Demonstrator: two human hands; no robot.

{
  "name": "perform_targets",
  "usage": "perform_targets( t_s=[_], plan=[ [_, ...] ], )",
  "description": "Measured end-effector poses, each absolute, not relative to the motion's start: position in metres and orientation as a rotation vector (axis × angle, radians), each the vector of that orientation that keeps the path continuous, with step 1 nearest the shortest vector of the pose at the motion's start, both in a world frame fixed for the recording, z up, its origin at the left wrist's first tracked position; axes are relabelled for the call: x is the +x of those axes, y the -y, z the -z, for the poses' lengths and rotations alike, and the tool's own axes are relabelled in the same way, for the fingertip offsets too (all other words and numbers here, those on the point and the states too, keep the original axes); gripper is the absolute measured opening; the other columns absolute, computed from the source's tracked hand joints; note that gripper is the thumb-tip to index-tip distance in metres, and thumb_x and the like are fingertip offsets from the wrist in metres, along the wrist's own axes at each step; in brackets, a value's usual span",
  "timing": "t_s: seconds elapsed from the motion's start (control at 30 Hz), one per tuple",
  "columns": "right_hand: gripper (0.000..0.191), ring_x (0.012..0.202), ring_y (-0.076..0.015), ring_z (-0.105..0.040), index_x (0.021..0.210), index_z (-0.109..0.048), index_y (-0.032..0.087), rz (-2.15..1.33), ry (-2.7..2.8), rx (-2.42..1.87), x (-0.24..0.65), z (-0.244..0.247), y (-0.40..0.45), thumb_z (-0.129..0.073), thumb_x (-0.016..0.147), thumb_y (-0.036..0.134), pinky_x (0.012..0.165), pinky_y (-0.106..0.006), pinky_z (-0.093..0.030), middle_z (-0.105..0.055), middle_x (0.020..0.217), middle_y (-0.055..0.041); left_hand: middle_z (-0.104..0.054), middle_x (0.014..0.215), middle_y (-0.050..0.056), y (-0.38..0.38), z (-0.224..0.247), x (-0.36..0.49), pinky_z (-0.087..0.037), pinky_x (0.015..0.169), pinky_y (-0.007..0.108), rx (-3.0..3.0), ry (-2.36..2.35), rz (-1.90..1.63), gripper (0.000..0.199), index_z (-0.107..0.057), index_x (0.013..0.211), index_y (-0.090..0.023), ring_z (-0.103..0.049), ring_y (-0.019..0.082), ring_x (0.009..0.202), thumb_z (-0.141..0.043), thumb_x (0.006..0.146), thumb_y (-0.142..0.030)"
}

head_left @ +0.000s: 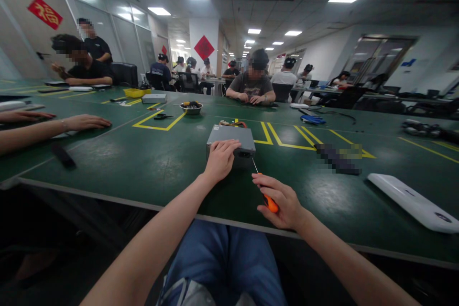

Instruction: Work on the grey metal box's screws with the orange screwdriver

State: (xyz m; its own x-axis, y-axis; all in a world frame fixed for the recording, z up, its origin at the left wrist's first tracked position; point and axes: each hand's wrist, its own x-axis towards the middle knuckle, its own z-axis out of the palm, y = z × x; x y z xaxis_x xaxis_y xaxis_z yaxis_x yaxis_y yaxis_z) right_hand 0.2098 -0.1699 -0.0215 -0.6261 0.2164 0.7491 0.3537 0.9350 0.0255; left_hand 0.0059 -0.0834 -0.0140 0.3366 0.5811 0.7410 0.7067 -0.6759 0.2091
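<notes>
A grey metal box (233, 135) with a socket on its near face rests on the green table (165, 167). Coloured wires (233, 124) show at its far side. My left hand (221, 158) lies over the box's near left part, its fingers pressed together on the top and front edge. In my right hand (281, 201) is a screwdriver (270, 203) with an orange and black handle. Its thin shaft points up and away, the tip at the lower right corner of the box's near face; whether it touches a screw is too small to tell.
A metal bowl (191, 108) with tools, a yellow tray (136, 92) and black pliers (162, 116) lie beyond. At right are a white case (412, 202) and blue gloves (312, 119). Another person's hands (86, 123) rest at left; a person (254, 81) sits opposite.
</notes>
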Motion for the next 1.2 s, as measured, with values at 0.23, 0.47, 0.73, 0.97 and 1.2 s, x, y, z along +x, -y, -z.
perform_targets(
  t_s=[0.23,0.47,0.73,0.97,1.2],
  plan=[
    [0.041,0.127,-0.0316,-0.038,0.127,-0.038,0.015,0.193,2.392,-0.415,0.209,0.016,0.173,-0.033,0.091,0.035,0.092,-0.048,-0.047,-0.041,0.126,-0.0174,-0.058,0.123,-0.002,0.084,0.014,0.005,-0.030,0.097,0.033,-2.445,1.185,1.279,0.037,-0.054,0.114,-0.026,-0.048,0.013,0.117,-0.036,0.087,-0.008],
    [0.052,0.119,-0.0300,-0.048,0.123,-0.030,0.021,0.049,2.217,-0.400,0.210,0.025,0.168,-0.058,0.082,0.038,0.088,-0.048,-0.049,-0.051,0.117,-0.0143,-0.058,0.123,-0.002,0.084,0.013,0.005,-0.031,0.097,0.034,-2.439,1.188,1.279,0.037,-0.054,0.114,-0.026,-0.048,0.013,0.116,-0.036,0.087,-0.009],
    [0.042,0.125,-0.0323,-0.041,0.124,-0.038,0.015,0.183,2.367,-0.450,0.209,0.021,0.172,-0.045,0.088,0.035,0.089,-0.046,-0.049,-0.044,0.124,-0.0191,-0.058,0.124,-0.002,0.085,0.012,0.006,-0.030,0.098,0.033,-2.433,1.206,1.239,0.037,-0.054,0.114,-0.026,-0.048,0.013,0.117,-0.037,0.086,-0.008],
    [0.046,0.121,-0.0306,-0.047,0.123,-0.030,0.020,0.121,2.236,-0.399,0.213,0.025,0.168,-0.053,0.084,0.032,0.087,-0.049,-0.050,-0.048,0.122,-0.0159,-0.058,0.123,-0.002,0.086,0.011,0.005,-0.030,0.097,0.033,-2.453,1.212,1.254,0.037,-0.055,0.113,-0.025,-0.048,0.013,0.117,-0.036,0.086,-0.008],
    [0.047,0.123,-0.0314,-0.044,0.121,-0.032,0.017,0.243,2.334,-0.267,0.202,0.013,0.165,-0.055,0.083,0.032,0.087,-0.046,-0.052,-0.049,0.120,-0.0180,-0.058,0.124,-0.002,0.084,0.012,0.004,-0.030,0.098,0.033,-2.452,1.194,1.266,0.037,-0.054,0.114,-0.026,-0.048,0.013,0.117,-0.037,0.086,-0.008]
  ],
)
